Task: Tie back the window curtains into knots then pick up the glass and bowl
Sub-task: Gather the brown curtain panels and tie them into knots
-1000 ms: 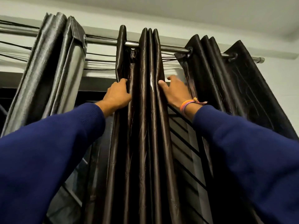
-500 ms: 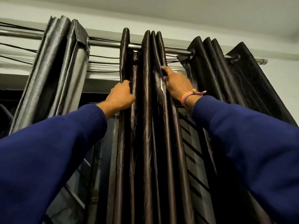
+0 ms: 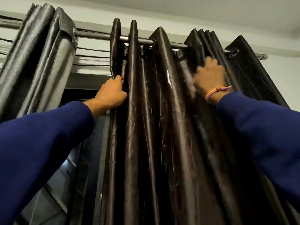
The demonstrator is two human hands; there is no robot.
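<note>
We're gripping the leading fold of the glossy dark-brown satin curtain with our left hand, probably to bunch it for knotting. Our right hand is blurred against the far pleats, so can't tell its grip. It's hanging from the steel rod.

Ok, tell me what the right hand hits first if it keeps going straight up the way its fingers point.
The right hand, blurred and lying on the bunched folds of the dark curtain, points up along them. It would probably meet the curtain rod first, near the eyelets, though depth is hard to judge.
</note>
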